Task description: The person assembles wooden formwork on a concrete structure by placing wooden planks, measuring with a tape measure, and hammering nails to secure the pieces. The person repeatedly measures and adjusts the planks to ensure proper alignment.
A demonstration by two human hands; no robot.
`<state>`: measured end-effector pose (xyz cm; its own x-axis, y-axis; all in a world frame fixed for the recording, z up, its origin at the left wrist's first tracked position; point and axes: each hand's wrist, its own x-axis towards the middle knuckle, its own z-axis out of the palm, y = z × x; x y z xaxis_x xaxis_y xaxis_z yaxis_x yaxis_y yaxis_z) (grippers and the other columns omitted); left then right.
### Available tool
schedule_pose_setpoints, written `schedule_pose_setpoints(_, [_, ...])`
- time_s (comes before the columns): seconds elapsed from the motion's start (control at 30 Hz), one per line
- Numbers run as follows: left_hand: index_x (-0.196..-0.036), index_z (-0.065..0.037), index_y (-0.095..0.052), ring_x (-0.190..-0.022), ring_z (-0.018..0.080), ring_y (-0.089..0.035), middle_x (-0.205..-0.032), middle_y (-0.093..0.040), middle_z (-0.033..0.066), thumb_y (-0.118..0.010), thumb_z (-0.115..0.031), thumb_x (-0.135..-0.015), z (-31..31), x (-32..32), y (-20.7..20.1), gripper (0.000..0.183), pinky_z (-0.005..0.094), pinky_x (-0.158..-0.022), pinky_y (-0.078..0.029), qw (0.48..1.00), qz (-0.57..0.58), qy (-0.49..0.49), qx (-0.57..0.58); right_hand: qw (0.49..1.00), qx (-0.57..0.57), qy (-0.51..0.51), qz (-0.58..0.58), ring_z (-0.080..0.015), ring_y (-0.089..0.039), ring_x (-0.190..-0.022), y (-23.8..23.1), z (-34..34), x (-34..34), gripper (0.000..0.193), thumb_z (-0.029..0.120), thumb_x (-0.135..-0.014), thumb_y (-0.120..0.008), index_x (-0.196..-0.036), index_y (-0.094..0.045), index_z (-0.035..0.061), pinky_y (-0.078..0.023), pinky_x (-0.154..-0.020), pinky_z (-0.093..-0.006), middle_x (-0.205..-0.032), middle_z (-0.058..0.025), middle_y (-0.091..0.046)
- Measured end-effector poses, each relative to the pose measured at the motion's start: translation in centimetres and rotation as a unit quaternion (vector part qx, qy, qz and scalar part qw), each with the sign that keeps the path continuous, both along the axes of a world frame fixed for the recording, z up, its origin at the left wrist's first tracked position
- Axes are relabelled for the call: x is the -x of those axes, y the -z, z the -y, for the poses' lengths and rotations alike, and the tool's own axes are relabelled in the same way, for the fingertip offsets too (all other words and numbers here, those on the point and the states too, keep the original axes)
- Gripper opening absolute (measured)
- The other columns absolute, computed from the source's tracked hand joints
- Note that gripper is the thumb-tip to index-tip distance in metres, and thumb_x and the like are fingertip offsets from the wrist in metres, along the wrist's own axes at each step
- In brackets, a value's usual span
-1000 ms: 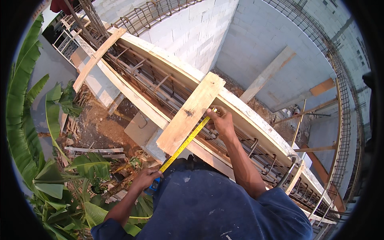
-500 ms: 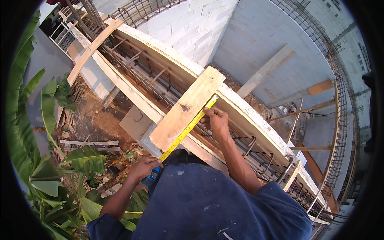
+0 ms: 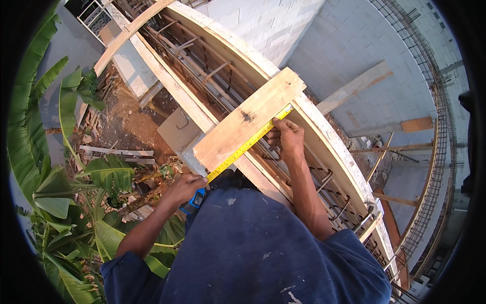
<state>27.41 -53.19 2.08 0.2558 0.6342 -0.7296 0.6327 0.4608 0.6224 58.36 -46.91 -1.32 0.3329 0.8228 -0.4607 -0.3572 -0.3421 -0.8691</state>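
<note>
A yellow tape measure (image 3: 245, 145) with a blue case (image 3: 194, 201) is stretched along the near-right edge of a short wooden board (image 3: 249, 117). That board lies across the two sides of a timber formwork trough. My left hand (image 3: 185, 191) is closed around the case and the tape's start, at the board's lower left end. Farther up, my right hand (image 3: 287, 137) pinches the blade close to its tip, over the trough. Part of the case is hidden behind my left hand.
Steel rebar (image 3: 202, 68) runs inside the trough. A second wooden strip (image 3: 129, 33) crosses it at upper left. A hammer (image 3: 365, 217) hangs on the formwork's right side. Banana leaves (image 3: 109, 175) and dirt ground lie below left; a pale block wall (image 3: 354, 61) rises beyond.
The view has shifted, so the board and formwork appear farther right and a little higher. Both hands keep their hold on the tape, which still lies along the board's edge.
</note>
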Motion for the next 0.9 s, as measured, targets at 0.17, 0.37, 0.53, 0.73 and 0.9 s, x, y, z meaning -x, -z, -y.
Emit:
schedule_pose_setpoints(0.17, [-0.093,-0.005,-0.075,-0.079,0.0141,-0.057,-0.086,-0.069,0.0078,-0.058,-0.038,-0.093,0.0,0.1,0.6,0.038,0.0283,-0.077,-0.044,1.000,0.005,0.012,-0.006,1.000,0.002,0.001,0.019,-0.0138,-0.061,-0.053,0.2,-0.2,-0.3,0.018,0.012,-0.091,-0.066,-0.088,-0.066,-0.0056,-0.051,-0.044,-0.0255,-0.072,-0.0125,-0.066])
schedule_pose_setpoints(0.37, [-0.091,-0.003,-0.075,-0.079,0.0150,-0.058,-0.082,-0.068,0.0084,-0.058,-0.036,-0.093,0.2,0.2,1.0,0.037,0.0290,-0.077,-0.045,1.000,-0.005,0.013,-0.016,0.997,0.019,-0.025,0.076,-0.0128,-0.060,-0.053,-1.5,0.0,-0.2,0.027,0.021,-0.093,-0.066,-0.084,-0.068,-0.0044,-0.050,-0.046,-0.0255,-0.069,-0.0102,-0.066])
schedule_pose_setpoints(0.53, [-0.091,-0.001,-0.074,-0.076,0.0154,-0.057,-0.079,-0.067,0.0078,-0.059,-0.035,-0.093,0.3,0.2,1.2,0.037,0.0298,-0.075,-0.045,0.999,0.003,0.009,-0.038,0.936,0.043,-0.074,0.343,-0.0117,-0.057,-0.052,-5.1,0.8,-4.7,0.039,0.036,-0.092,-0.068,-0.078,-0.070,-0.0007,-0.045,-0.047,-0.0271,-0.064,-0.0072,-0.065])
schedule_pose_setpoints(0.73, [-0.091,-0.001,-0.073,-0.077,0.0174,-0.060,-0.080,-0.068,0.0097,-0.058,-0.035,-0.094,0.0,-0.1,0.4,0.038,0.0319,-0.076,-0.046,1.000,-0.009,0.016,-0.005,0.773,0.119,-0.028,0.622,-0.0384,-0.068,-0.079,-4.9,-2.2,-12.4,0.071,0.062,-0.097,-0.040,-0.092,-0.072,-0.0007,-0.051,-0.076,-0.0486,-0.080,-0.0225,-0.070])
schedule_pose_setpoints(0.9, [-0.093,0.000,-0.073,-0.076,0.0163,-0.059,-0.081,-0.068,0.0101,-0.056,-0.036,-0.095,-0.3,-0.5,-0.3,0.040,0.0316,-0.075,-0.046,0.999,-0.020,0.027,-0.007,0.779,0.192,-0.189,0.566,-0.0490,-0.061,-0.107,-3.3,-3.0,-12.9,0.088,0.070,-0.096,-0.020,-0.105,-0.072,-0.0010,-0.045,-0.096,-0.0507,-0.105,-0.0347,-0.064])
